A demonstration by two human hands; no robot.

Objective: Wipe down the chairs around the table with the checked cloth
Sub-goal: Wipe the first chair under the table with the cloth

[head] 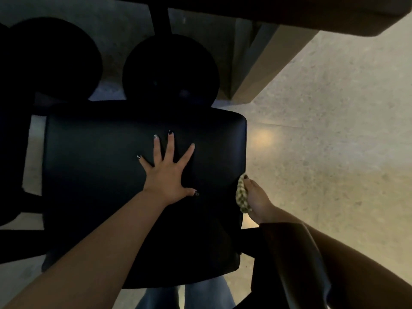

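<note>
A: Floor (334,141): pale, speckled, a faint seam running across it, with one soft bright patch of light.

B: On the floor?

A: Two dark round discs; nearer disc (170,69), second disc (51,56) beside it, a black post (159,18) above the nearer. Blue trouser legs (200,295) at the floor's lower edge.

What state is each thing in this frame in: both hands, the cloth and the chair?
left hand: open, fingers spread, flat on the seat
right hand: grips the cloth at the seat's right edge
checked cloth: bunched, against the seat's side
chair seat: black, bearing the left hand
</note>
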